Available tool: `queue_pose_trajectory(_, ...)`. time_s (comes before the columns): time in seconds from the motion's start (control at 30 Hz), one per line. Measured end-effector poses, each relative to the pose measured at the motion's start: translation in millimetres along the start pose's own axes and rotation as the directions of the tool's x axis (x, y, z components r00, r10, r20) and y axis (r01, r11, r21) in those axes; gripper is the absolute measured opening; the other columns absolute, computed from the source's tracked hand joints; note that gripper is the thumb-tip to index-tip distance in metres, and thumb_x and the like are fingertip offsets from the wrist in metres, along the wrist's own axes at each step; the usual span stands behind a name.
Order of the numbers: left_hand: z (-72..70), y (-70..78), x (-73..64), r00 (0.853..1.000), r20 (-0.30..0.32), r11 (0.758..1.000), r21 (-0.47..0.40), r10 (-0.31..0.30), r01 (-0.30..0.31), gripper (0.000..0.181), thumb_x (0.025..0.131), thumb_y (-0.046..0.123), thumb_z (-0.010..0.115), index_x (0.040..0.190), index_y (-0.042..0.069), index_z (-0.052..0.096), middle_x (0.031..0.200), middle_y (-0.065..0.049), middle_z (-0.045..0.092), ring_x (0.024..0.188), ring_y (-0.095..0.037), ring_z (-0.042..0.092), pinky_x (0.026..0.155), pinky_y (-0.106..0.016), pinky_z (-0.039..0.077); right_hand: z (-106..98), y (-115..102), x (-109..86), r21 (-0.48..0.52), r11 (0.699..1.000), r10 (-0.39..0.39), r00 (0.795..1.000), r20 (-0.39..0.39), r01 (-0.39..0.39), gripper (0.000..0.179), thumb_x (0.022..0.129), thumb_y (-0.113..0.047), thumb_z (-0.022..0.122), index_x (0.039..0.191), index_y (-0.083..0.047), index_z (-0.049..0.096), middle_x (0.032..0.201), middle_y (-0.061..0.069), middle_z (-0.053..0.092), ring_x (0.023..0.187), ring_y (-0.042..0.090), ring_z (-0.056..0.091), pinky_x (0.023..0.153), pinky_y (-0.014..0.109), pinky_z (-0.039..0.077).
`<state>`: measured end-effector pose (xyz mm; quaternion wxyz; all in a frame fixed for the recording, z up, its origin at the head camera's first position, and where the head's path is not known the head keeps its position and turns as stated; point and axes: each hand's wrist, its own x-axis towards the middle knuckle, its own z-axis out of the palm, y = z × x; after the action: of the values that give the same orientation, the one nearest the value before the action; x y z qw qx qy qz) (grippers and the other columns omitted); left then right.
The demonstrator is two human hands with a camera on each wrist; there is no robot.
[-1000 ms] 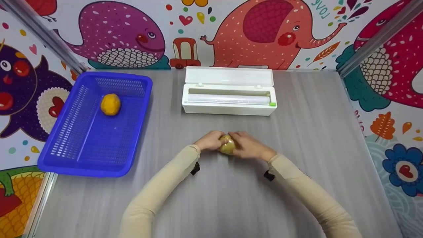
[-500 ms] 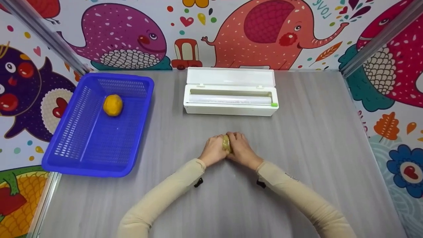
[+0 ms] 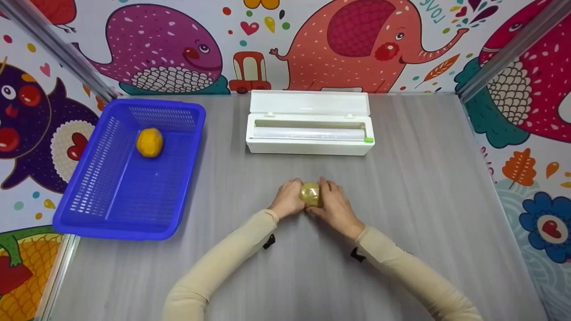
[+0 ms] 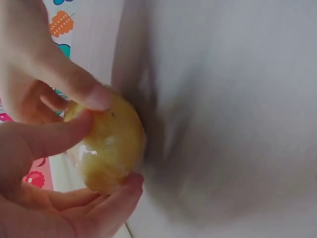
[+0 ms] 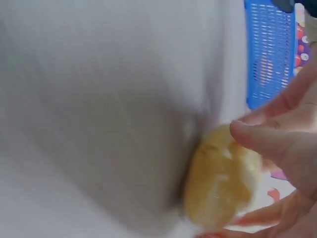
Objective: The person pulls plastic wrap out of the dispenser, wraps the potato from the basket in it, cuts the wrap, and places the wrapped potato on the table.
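Observation:
Both hands hold one rounded, yellow-green piece of fruit or vegetable, glossy with clear plastic film, just above or on the table; its exact kind is unclear. My left hand grips its left side, and my right hand has thumb and fingers around the right. In the left wrist view the wrapped yellow piece sits between thumb and fingertips, with the other hand touching it from above. Fingers of the right hand curve about the blurred piece in the right wrist view.
A blue plastic basket stands at the left with one yellow-orange round fruit inside. Beyond the hands is a white box, lid up, holding a roll of clear film. Cartoon-printed walls edge the grey table.
The wrapped piece has been turned in the hands. The hands closed in over it half a second ago; now the right hand has shifted right and more of the piece shows.

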<state>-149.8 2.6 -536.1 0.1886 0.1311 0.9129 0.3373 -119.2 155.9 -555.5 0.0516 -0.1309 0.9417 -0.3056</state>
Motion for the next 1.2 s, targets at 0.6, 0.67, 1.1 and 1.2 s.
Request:
queue_pose_trajectory(0.6, 10.6, -1.5, -5.6, 0.992, 0.028, 0.971, 0.203, 0.121, -0.124, 0.058, 0.084, 0.003, 0.071, 0.130, -0.018, 0.043, 0.113, -0.026, 0.057, 0.101, -0.034, 0.058, 0.090, -0.041, 0.048, -18.3, 1.1, 13.2, 0.022, 0.994, 0.101, 0.969, 0.224, -0.108, 0.077, 0.076, -0.020, 0.083, 0.134, 0.013, 0.044, 0.115, 0.028, 0.060, 0.099, 0.037, 0.059, 0.085, 0.047, 0.049)
queue_pose_trajectory(0.67, 11.9, -4.4, -7.9, 0.991, 0.004, 0.969, 0.206, 0.137, -0.135, 0.062, 0.086, 0.005, 0.070, 0.135, -0.016, 0.038, 0.114, -0.025, 0.057, 0.101, -0.035, 0.059, 0.089, -0.041, 0.048, -16.5, -1.3, 13.2, -0.029, 0.999, 0.048, 0.974, 0.223, -0.043, 0.076, 0.077, -0.017, 0.083, 0.135, 0.011, 0.043, 0.114, 0.029, 0.059, 0.097, 0.038, 0.060, 0.082, 0.048, 0.050)
queue_pose_trajectory(1.1, 22.5, -5.5, -16.0, 0.976, -0.071, 0.953, 0.240, 0.208, -0.186, 0.046, 0.088, -0.001, 0.065, 0.127, -0.013, 0.043, 0.122, -0.030, 0.051, 0.106, -0.039, 0.058, 0.088, -0.041, 0.050, -16.9, -10.0, 13.3, -0.203, 0.978, 0.009, 0.968, 0.250, 0.044, 0.066, 0.083, -0.019, 0.078, 0.131, 0.010, 0.043, 0.103, 0.030, 0.057, 0.089, 0.041, 0.061, 0.072, 0.051, 0.053)
queue_pose_trajectory(1.2, 18.8, -7.8, -13.9, 0.987, -0.074, 0.987, 0.087, 0.143, -0.136, 0.050, 0.084, -0.005, 0.067, 0.127, -0.012, 0.045, 0.131, -0.032, 0.041, 0.116, -0.043, 0.048, 0.098, -0.044, 0.043, -15.4, -11.1, 14.1, -0.202, 0.979, 0.019, 0.968, 0.252, 0.033, 0.063, 0.082, -0.018, 0.078, 0.127, 0.009, 0.045, 0.100, 0.028, 0.058, 0.087, 0.039, 0.060, 0.071, 0.050, 0.053)
